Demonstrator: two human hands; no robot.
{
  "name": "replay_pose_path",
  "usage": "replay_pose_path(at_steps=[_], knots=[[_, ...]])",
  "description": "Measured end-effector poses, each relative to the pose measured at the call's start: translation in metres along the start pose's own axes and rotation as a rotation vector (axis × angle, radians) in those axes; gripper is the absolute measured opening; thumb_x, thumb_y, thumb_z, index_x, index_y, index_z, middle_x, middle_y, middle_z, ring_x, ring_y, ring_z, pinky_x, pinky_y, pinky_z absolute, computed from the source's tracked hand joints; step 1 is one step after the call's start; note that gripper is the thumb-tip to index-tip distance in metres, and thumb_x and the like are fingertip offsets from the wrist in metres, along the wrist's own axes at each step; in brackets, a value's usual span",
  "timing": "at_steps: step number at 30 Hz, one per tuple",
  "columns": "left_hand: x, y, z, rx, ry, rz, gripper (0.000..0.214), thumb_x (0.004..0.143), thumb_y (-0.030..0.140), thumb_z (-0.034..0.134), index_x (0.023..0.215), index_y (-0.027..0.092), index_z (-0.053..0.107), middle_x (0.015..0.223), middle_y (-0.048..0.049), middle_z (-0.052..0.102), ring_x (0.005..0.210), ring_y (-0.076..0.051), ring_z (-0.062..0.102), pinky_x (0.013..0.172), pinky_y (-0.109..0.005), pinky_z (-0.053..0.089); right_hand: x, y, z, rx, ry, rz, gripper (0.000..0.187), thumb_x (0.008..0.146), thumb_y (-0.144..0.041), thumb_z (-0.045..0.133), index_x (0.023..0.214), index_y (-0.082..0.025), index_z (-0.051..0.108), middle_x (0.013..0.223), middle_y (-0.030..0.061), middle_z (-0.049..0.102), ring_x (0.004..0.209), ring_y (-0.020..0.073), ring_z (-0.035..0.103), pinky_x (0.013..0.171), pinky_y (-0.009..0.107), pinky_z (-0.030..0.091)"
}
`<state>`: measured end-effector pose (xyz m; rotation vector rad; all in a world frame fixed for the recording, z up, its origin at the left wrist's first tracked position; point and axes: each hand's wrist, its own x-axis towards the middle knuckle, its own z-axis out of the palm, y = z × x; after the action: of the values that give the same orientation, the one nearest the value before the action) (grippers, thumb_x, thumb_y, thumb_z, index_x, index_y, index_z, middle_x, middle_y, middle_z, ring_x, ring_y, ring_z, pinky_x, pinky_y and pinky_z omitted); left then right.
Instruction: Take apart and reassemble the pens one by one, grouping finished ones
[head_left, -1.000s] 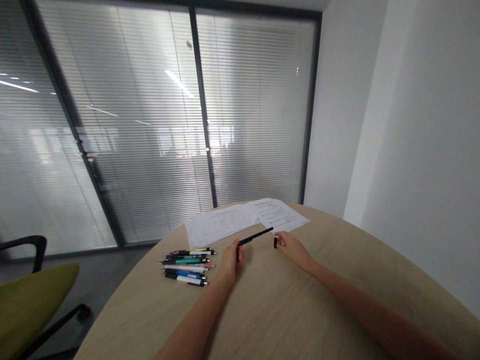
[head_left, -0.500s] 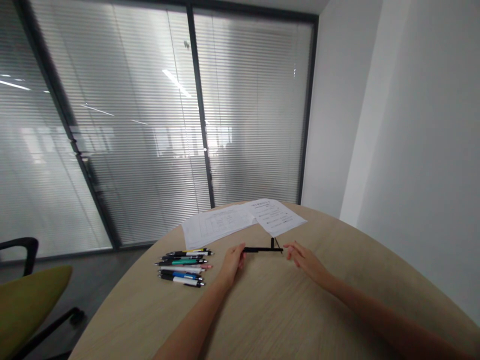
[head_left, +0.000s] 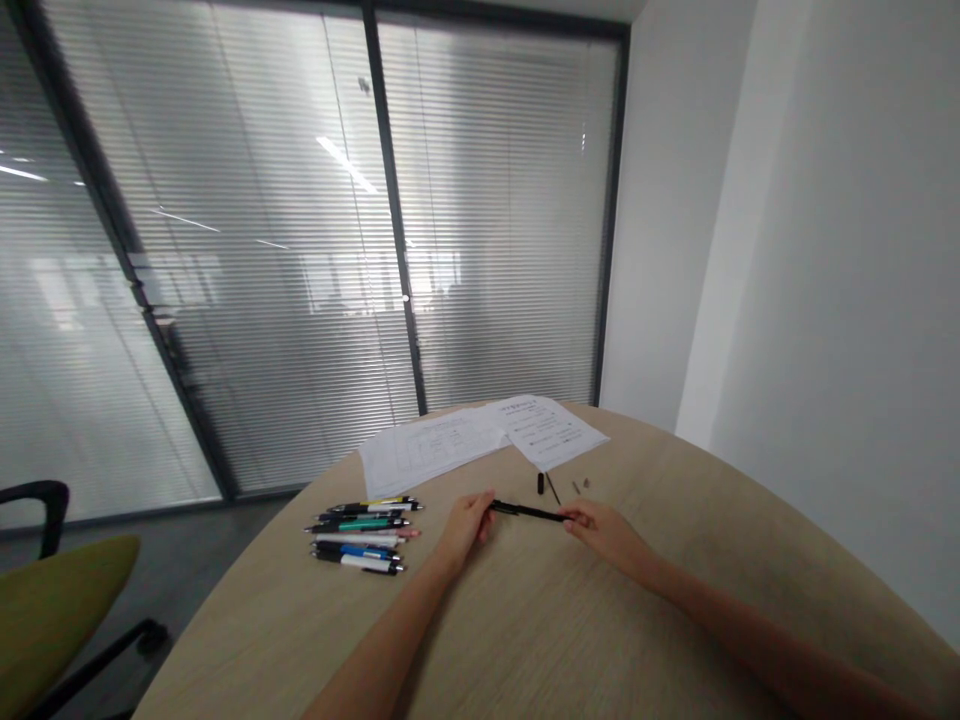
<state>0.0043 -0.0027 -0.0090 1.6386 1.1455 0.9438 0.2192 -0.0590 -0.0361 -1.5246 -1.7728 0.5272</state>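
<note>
A black pen barrel (head_left: 527, 511) is held level over the table between my two hands. My left hand (head_left: 469, 525) is closed round its left end, and my right hand (head_left: 592, 525) pinches its right end with the fingertips. Just beyond the barrel lie a short black piece (head_left: 540, 483), like a grip or cap, and a thin dark rod (head_left: 553, 488) that looks like a refill. Two tiny parts (head_left: 586, 483) rest beyond my right hand, too small to name. Left of my left hand, several pens (head_left: 364, 530) lie side by side.
Printed sheets of paper (head_left: 435, 450) overlap at the far side of the round wooden table (head_left: 517, 640). A green chair (head_left: 67, 600) with black arms stands at the left. Beyond the table are a glass partition with blinds (head_left: 510, 230) and a white wall (head_left: 840, 250).
My right hand has closed onto the barrel's right end, where its fingers were apart from it before. The barrel now tips slightly down to the right, and two tiny parts show beyond my right hand.
</note>
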Motion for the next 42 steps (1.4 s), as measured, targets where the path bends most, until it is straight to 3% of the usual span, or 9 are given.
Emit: replay_pose_path(at_steps=[9, 21, 34, 42], knots=[[0.002, -0.003, 0.0, 0.063, -0.014, 0.03, 0.05, 0.065, 0.065, 0.036, 0.046, 0.019, 0.043, 0.032, 0.0057, 0.037, 0.035, -0.009, 0.033, 0.043, -0.023, 0.025, -0.002, 0.004, 0.003, -0.015, 0.019, -0.025, 0.019, 0.073, -0.023, 0.049, 0.086, -0.02, 0.063, 0.078, 0.0034, 0.066, 0.071, 0.0164, 0.059, 0.065, 0.027, 0.044], [0.004, -0.005, -0.001, 0.026, -0.093, 0.056, 0.04, 0.064, 0.054, 0.045, 0.046, 0.018, 0.044, 0.036, 0.0057, 0.04, 0.038, -0.008, 0.035, 0.044, -0.022, 0.026, -0.005, 0.008, 0.004, -0.148, 0.109, -0.068, 0.019, 0.072, -0.02, 0.051, 0.089, -0.021, 0.06, 0.07, 0.0007, 0.06, 0.064, 0.014, 0.054, 0.061, 0.024, 0.042], [0.006, -0.004, -0.009, -0.113, -0.193, 0.029, 0.032, 0.057, 0.045, 0.06, 0.064, 0.014, 0.058, 0.052, 0.0036, 0.051, 0.046, -0.008, 0.04, 0.048, -0.021, 0.029, -0.004, 0.008, 0.004, -0.082, 0.087, -0.081, 0.02, 0.076, -0.024, 0.049, 0.09, -0.023, 0.063, 0.076, 0.0014, 0.061, 0.067, 0.0139, 0.055, 0.064, 0.025, 0.043], [0.005, -0.004, -0.012, -0.104, -0.244, 0.035, 0.031, 0.06, 0.043, 0.061, 0.071, 0.014, 0.062, 0.056, 0.0024, 0.054, 0.052, -0.01, 0.043, 0.051, -0.021, 0.031, -0.004, 0.007, 0.002, -0.109, 0.052, -0.13, 0.018, 0.079, -0.025, 0.047, 0.084, -0.021, 0.064, 0.08, 0.0032, 0.062, 0.075, 0.0158, 0.057, 0.07, 0.027, 0.043]])
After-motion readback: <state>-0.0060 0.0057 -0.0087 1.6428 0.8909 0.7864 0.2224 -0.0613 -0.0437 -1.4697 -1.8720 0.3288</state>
